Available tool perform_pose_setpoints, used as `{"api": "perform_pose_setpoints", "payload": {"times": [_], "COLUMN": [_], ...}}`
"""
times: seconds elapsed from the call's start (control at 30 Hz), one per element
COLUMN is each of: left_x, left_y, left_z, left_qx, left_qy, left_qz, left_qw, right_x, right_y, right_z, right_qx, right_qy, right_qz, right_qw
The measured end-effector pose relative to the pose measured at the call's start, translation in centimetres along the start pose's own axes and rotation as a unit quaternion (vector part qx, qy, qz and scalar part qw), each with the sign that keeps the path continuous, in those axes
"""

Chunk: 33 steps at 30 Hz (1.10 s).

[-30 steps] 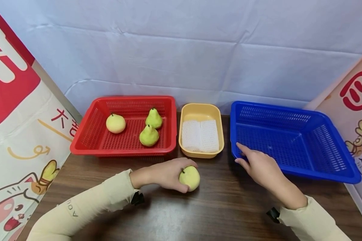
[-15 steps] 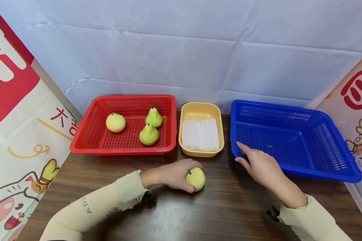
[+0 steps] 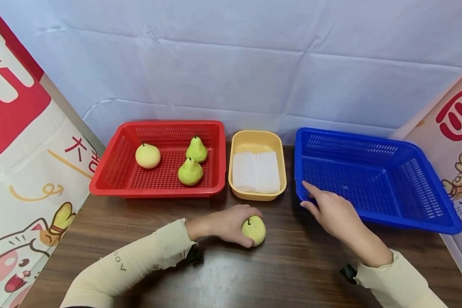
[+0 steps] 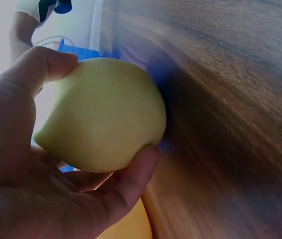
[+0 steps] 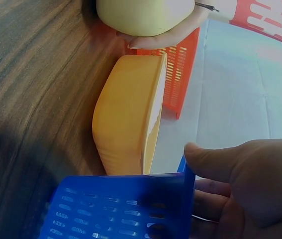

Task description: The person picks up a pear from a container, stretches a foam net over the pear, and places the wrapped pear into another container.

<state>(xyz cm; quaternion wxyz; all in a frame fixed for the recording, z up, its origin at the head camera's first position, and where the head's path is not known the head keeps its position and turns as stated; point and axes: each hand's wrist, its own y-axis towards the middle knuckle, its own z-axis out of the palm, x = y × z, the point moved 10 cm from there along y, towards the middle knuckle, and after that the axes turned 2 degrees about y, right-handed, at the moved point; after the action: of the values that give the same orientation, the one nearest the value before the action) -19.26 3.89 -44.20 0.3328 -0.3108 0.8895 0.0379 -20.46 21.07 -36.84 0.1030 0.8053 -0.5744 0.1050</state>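
A round yellow pear (image 3: 253, 231) with a short dark stem is held in my left hand (image 3: 235, 224), close over the table in front of the yellow tub; I cannot tell whether it touches the wood. In the left wrist view, thumb and fingers curve around the pear (image 4: 106, 114). My right hand (image 3: 336, 214) grips the near left corner of the blue basket (image 3: 298, 171) by its rim. The right wrist view shows that hand (image 5: 250, 184) at the rim, its fingers partly hidden. White foam net sleeves (image 3: 256, 172) lie in the yellow tub (image 3: 256, 196).
At the left stands a red basket (image 3: 158, 191) with another round yellow pear (image 3: 148, 156) and two green pears (image 3: 190, 172). A pale cloth wall (image 3: 231, 64) rises behind the containers. The brown wooden table (image 3: 231, 278) extends in front.
My left hand has moved a little to the right with the yellow pear in its hold. The right hand has stayed at the blue basket's corner.
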Motion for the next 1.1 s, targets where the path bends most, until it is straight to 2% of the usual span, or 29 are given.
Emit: {"api": "perform_pose_setpoints", "payload": {"times": [0.47, 1.1], "left_x": [0.13, -0.11], "left_y": [0.55, 0.64], "left_z": [0.56, 0.81], "left_qx": [-0.001, -0.011], "left_qy": [0.009, 0.009], "left_qz": [-0.010, 0.005], "left_qw": [0.9999, 0.9999], "right_x": [-0.03, -0.08], "right_y": [0.00, -0.03], "right_z": [-0.04, 0.03], "right_qx": [-0.001, 0.001], "right_qy": [0.000, 0.002], "right_qz": [0.002, 0.006], "right_qw": [1.000, 1.000]}}
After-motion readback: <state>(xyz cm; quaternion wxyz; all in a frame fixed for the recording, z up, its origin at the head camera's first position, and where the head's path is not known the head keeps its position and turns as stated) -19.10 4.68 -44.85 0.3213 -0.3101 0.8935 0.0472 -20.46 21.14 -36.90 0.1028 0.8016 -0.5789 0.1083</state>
